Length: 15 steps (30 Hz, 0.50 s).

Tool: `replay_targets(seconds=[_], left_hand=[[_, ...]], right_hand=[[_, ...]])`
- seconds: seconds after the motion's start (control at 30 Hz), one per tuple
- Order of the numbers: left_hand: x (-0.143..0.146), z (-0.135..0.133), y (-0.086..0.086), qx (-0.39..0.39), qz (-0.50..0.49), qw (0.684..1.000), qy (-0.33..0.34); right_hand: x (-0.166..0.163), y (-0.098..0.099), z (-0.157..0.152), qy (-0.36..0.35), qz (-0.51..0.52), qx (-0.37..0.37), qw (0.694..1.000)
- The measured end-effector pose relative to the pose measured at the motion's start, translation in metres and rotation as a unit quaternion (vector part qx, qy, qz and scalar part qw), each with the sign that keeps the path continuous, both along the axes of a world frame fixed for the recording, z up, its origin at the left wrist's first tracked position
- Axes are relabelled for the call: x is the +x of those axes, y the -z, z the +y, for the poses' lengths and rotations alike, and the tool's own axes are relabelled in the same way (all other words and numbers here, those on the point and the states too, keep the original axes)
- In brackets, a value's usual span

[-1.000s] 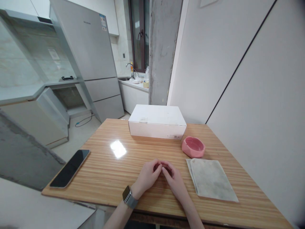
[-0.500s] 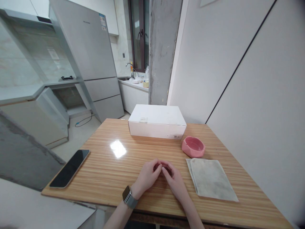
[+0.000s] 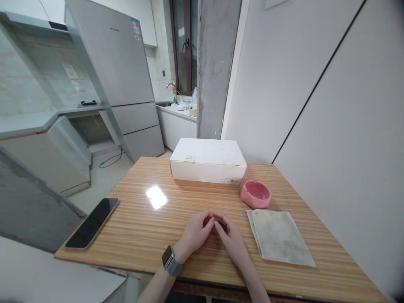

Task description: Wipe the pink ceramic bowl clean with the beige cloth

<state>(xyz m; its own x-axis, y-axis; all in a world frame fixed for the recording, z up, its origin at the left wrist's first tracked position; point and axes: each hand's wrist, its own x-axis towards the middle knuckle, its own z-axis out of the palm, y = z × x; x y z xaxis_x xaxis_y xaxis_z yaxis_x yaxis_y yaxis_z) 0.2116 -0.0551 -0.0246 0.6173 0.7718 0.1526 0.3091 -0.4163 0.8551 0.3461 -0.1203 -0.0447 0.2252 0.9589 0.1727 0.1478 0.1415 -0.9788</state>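
My left hand and my right hand rest together on the wood-grain table. Their fingers are curled inward, and the thumbs and fingertips of both meet in the middle. No object shows in the small hollows between thumbs and fingers. A smartwatch with a grey band is on my left wrist. To the right of my right hand, apart from it, lies a folded greyish cloth. Just behind that cloth sits a pink faceted bowl, like an ashtray.
A closed white box stands at the table's back edge. At the left edge lies a black-screened phone. A white wall borders the right side. Beyond the table are a grey fridge and a sink counter.
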Motion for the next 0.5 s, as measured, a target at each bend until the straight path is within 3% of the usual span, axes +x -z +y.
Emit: replay_targets(seconds=[0.5], left_hand=[[0.0009, 0.0001, 0.0014, 0.004, 0.000, 1.000, -0.002]], right_hand=[[0.0015, 0.0027, 0.0012, -0.002, -0.012, 0.006, 1.000]])
